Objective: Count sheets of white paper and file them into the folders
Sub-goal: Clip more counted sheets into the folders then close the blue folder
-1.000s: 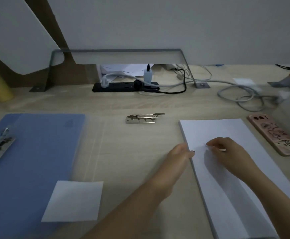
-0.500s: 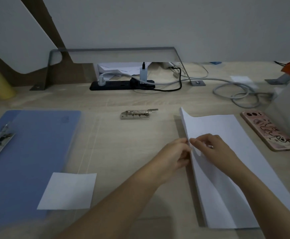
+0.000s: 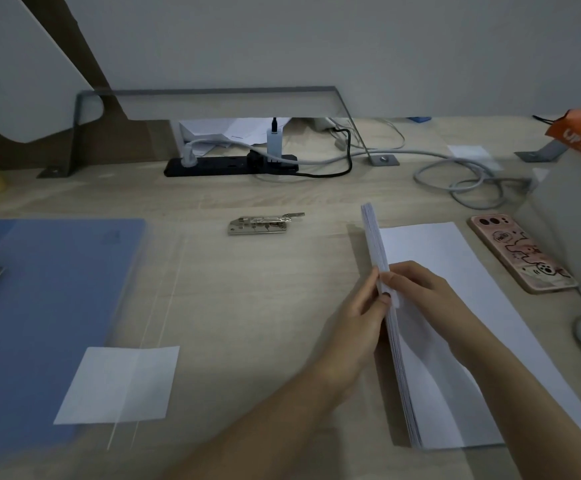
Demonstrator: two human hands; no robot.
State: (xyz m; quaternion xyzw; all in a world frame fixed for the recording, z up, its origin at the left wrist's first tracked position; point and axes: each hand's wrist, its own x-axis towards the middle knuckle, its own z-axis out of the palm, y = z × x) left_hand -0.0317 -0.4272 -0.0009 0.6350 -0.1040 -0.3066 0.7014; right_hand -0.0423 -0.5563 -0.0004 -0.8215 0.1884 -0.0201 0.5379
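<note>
White paper's over on the right of the pale wooden worktop (image 3: 247,306): the stack of white paper sheets (image 3: 431,251) lies flat there, with its left edge raised up on end. Our left hand (image 3: 358,323) and right hand (image 3: 420,285) both pinch that raised edge, one from each side. The blue plastic folder (image 3: 50,306) sits far left, a small white sheet (image 3: 119,384) overlapping its near corner. A loose silver metal clip (image 3: 265,224) lies further back, between folder and stack.

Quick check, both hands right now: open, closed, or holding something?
Left hand: pinches the raised left edge of the stack of white paper sheets.
Right hand: pinches the same raised edge from the other side.
</note>
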